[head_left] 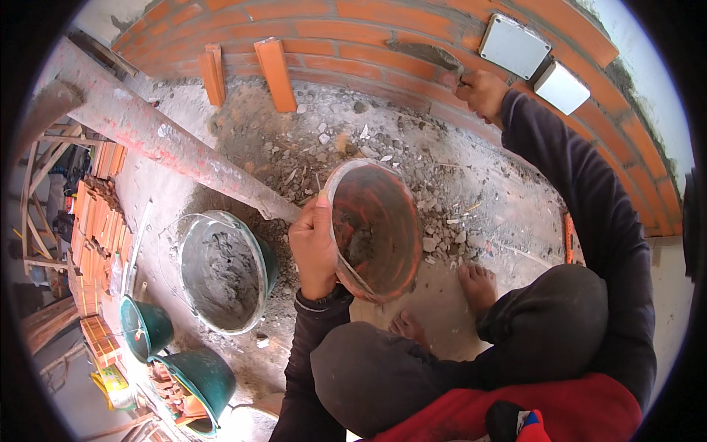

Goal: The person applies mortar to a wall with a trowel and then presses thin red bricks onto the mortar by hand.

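My left hand [313, 244] is closed around the near-left rim of a reddish bucket [390, 247]. The bucket is tilted toward me, with grey mortar smeared over its inner wall and a little at the bottom. Stretched out to the far right, my right hand [482, 96] grips a trowel [428, 54]. Its grey, mortar-coated blade lies against the orange brick wall [353, 33], along the joints between courses. Much of the trowel's handle is hidden by my fingers. To the left of the bucket stands a green bucket [263, 250] with wet grey mortar inside.
Two loose bricks [276, 75] lean on the wall. A thick pole [184, 144] slants across the left. Rubble [442, 221] covers the floor by my feet. Two green buckets [213, 379] and stacked bricks [99, 228] stand at left. Electrical boxes [514, 46] sit on the wall.
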`<state>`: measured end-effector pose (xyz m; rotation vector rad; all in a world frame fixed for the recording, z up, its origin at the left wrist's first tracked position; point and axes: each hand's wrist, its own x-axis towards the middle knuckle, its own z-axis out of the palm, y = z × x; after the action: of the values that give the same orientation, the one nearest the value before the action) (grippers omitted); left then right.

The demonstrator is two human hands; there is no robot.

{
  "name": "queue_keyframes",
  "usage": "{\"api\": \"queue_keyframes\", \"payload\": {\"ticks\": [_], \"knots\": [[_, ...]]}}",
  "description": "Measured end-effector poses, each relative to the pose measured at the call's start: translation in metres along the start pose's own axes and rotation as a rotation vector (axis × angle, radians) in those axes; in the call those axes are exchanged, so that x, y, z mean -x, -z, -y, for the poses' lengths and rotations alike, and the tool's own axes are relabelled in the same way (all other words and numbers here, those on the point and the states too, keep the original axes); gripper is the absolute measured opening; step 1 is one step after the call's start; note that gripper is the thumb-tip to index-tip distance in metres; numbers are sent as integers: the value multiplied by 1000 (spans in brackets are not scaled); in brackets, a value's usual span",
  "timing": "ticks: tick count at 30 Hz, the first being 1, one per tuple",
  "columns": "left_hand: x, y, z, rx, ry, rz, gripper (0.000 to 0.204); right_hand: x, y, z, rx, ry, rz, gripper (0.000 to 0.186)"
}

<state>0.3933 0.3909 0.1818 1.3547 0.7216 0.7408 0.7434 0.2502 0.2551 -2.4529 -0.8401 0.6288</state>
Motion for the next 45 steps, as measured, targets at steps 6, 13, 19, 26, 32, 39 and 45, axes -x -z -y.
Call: {"api": "queue_keyframes", "payload": {"ticks": [6,13,19,26,32,39,45], "knots": [[4,-1,-2,1,5,-1,34,-6,30,-5,-229,-61,53,34],[4,3,1,79,44,-28,34,18,21,-21,-380,-27,-7,31],[8,-3,-9,-14,47,-49,34,41,-1,-18,-284,-9,-5,29],[9,-6,-6,-68,-20,-20,39,-3,-17,-24,-440,-45,65,36],[13,-1,1,-51,17,-19,41,-4,-30,-38,-412,-6,8,37],[21,-3,-6,-157,-73,16,40,10,-43,-46,-362,173,-7,37],[21,2,-1,-92,-10,13,41,-15,-44,-41,-625,51,82,38]]}}
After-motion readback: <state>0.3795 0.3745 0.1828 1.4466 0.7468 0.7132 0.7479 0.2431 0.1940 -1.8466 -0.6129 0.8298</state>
